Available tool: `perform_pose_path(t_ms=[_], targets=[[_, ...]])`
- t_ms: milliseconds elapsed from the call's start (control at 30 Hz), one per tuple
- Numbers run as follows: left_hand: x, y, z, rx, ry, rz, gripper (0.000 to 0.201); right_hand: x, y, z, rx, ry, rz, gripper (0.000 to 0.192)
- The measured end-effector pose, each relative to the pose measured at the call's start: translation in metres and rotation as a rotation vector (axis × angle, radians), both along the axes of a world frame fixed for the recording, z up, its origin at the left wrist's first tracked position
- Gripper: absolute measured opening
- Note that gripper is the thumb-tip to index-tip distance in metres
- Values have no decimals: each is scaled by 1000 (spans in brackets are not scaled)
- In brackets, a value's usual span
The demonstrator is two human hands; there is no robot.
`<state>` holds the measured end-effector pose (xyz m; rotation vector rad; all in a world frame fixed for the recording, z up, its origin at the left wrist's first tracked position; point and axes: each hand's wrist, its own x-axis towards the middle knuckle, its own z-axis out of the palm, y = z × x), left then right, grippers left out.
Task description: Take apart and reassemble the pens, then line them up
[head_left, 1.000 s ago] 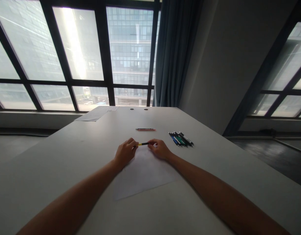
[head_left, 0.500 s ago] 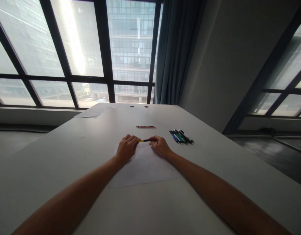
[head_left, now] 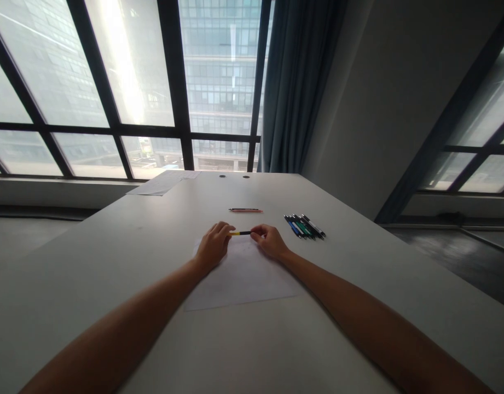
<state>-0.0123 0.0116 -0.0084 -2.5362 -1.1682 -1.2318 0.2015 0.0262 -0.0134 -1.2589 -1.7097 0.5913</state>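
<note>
A yellow-and-black pen (head_left: 241,233) lies level between my two hands, above the far edge of a sheet of white paper (head_left: 239,282). My left hand (head_left: 213,243) is at the yellow end, thumb against it, with a fingertip raised slightly over the barrel. At the black end, my right hand (head_left: 270,241) pinches the tip between thumb and fingers. Its very end is hidden by those fingers. Both wrists rest over the sides of the paper. Just beyond my hands, a black pen and a pink pen (head_left: 247,211) lie side by side.
To the right of my right hand lies a row of several pens (head_left: 304,226), blue, green, black and white. More paper sheets (head_left: 153,187) lie at the table's far left edge. Two round dark inserts sit at the far end of the white table (head_left: 124,246), before windows and a curtain (head_left: 288,93).
My left fingers have loosened and slid a little left along the pen, showing more of its yellow part. The right hand keeps its pinch. The view has shifted slightly.
</note>
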Motion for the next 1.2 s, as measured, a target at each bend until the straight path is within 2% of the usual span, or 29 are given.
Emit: perform_pose_path(t_ms=[133,333,467,600,767,967,1033,1133,1200], targets=[[0,3,-2,-6,-14,-4,21,1,1,-2,15,12,6,23],[2,-1,1,-34,56,-16,25,0,-7,5,65,-18,35,44],[1,-3,1,-52,131,64,29,-3,-14,7,97,-85,76,51],[1,-4,1,-90,201,163,32,-5,-17,7,110,-132,129,49],[2,-6,3,-121,219,173,32,-3,-16,8,179,-160,124,42],[2,-6,4,-169,243,196,32,-3,-14,6,320,-154,135,12],[3,-7,4,-169,233,210,32,-3,-14,5,335,-104,127,27],[2,-7,3,-160,226,221,32,-4,-14,5,253,-99,94,28],[2,-6,3,-158,227,224,33,-4,-14,4,186,-115,79,37]])
